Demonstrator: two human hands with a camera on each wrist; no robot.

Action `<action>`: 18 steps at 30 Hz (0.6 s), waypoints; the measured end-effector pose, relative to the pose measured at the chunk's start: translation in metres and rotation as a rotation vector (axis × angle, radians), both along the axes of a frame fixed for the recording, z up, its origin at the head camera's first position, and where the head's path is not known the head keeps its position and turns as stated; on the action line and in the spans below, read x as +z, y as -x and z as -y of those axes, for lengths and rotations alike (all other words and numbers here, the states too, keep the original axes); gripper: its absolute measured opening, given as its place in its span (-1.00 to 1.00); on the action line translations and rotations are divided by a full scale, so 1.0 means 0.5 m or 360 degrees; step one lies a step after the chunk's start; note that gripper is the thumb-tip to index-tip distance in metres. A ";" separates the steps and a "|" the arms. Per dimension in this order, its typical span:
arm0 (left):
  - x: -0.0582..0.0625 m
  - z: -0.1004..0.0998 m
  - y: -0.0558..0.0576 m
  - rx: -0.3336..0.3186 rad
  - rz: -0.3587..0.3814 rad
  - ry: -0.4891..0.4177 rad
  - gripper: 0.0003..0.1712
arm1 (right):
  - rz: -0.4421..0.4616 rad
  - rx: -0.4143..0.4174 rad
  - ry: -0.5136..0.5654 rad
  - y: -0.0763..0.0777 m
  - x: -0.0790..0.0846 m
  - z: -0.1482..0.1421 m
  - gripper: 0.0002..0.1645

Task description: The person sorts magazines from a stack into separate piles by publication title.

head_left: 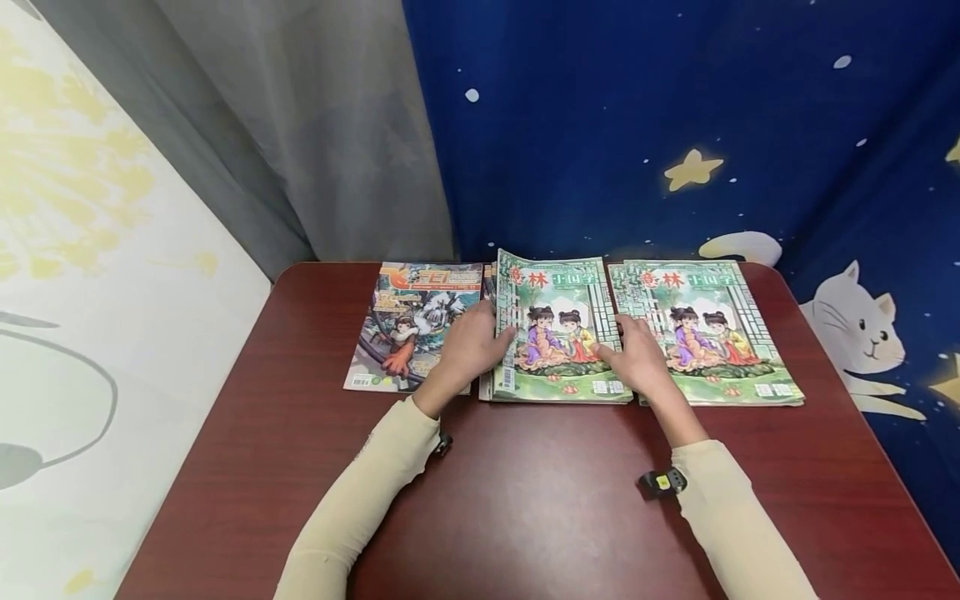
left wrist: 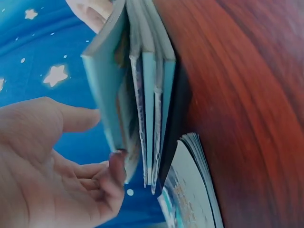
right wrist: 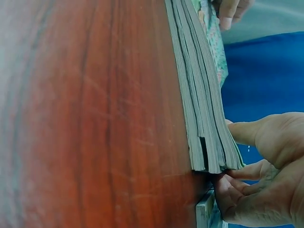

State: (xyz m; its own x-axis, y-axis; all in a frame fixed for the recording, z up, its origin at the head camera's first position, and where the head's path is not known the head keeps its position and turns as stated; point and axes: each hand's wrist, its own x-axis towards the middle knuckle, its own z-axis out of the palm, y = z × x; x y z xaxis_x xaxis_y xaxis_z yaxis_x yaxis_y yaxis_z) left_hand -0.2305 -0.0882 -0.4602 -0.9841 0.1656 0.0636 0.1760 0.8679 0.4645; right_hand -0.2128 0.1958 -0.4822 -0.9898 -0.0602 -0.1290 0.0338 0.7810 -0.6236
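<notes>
A stack of green-covered magazines point(head_left: 558, 375) lies in the middle of the row, its top cover showing two cartoon children. My left hand point(head_left: 474, 340) grips the top magazine at its left edge. In the left wrist view that magazine point(left wrist: 102, 90) stands apart from those beneath, with my left hand's point(left wrist: 57, 156) thumb by its cover and a fingertip at its edge. My right hand point(head_left: 639, 354) holds the stack's right side, thumb over the cover. In the right wrist view the fingers of my right hand point(right wrist: 266, 175) bend around the corner of the page block point(right wrist: 204, 104).
To the left lies a dark comic-style magazine point(head_left: 397, 333). On the right is another stack of matching green magazines point(head_left: 723, 375), close to my right hand. All rest on a reddish-brown table point(head_left: 540, 500), against a blue starry curtain point(head_left: 570, 125) and a grey curtain point(head_left: 337, 125).
</notes>
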 end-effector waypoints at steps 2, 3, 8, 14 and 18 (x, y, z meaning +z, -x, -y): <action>0.004 0.003 -0.002 -0.0027 0.0109 -0.0154 -0.46 | 0.0019 -0.0007 0.0020 0.000 0.000 0.002 -0.02; 0.006 0.003 -0.003 -0.0037 0.0168 -0.0226 -0.44 | 0.0025 -0.0007 0.0029 0.000 0.000 0.004 -0.02; 0.005 -0.004 -0.008 -0.0127 0.0301 -0.0475 -0.44 | 0.0093 -0.0024 0.0144 -0.001 0.000 -0.004 -0.02; 0.003 -0.012 -0.010 -0.0158 0.0332 -0.0740 -0.47 | 0.0123 -0.0118 0.0403 -0.007 -0.005 -0.014 -0.11; 0.005 -0.024 -0.008 -0.0179 0.0386 -0.0940 -0.49 | 0.0103 -0.0210 0.0422 -0.010 -0.005 -0.019 -0.13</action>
State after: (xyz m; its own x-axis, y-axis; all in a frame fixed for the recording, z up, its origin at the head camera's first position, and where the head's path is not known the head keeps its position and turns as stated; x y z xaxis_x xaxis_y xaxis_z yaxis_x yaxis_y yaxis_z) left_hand -0.2265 -0.0764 -0.4578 -0.9607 0.2736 -0.0467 0.0807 0.4363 0.8962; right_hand -0.2079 0.2052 -0.4846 -0.9816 0.0282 -0.1891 0.1704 0.5774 -0.7985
